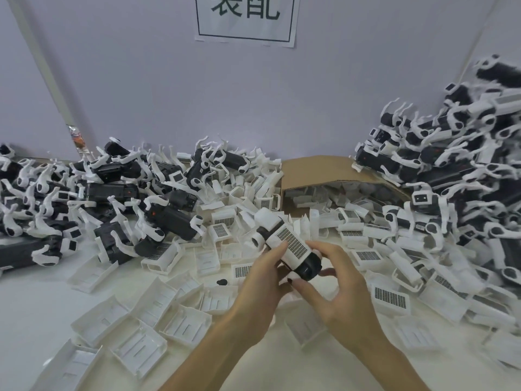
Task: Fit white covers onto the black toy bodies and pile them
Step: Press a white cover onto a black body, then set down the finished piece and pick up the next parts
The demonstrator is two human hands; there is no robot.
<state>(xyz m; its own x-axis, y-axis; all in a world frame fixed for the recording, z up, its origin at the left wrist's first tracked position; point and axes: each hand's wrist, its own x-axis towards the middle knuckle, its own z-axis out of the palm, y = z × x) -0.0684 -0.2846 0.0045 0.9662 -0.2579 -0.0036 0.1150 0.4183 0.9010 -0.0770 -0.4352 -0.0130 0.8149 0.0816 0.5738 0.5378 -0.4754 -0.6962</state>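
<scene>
Both my hands hold one black toy body [308, 265] with a white cover [290, 244] on top, tilted above the table's middle. My left hand [262, 286] grips it from the left and below, fingers curled on the cover's grille. My right hand [335, 289] holds the black end from the right, thumb under it. Loose white covers [141, 331] lie spread over the table [33, 303] in front of me. A heap of black bodies with white legs [118, 190] fills the left back. A taller pile of toys [456, 165] rises at the right.
A cardboard box [313, 172] lies on its side at the back middle, with white covers spilling from it. A grey wall [169, 94] with a paper sign [246, 18] stands behind. A small black part [222, 282] lies among the covers.
</scene>
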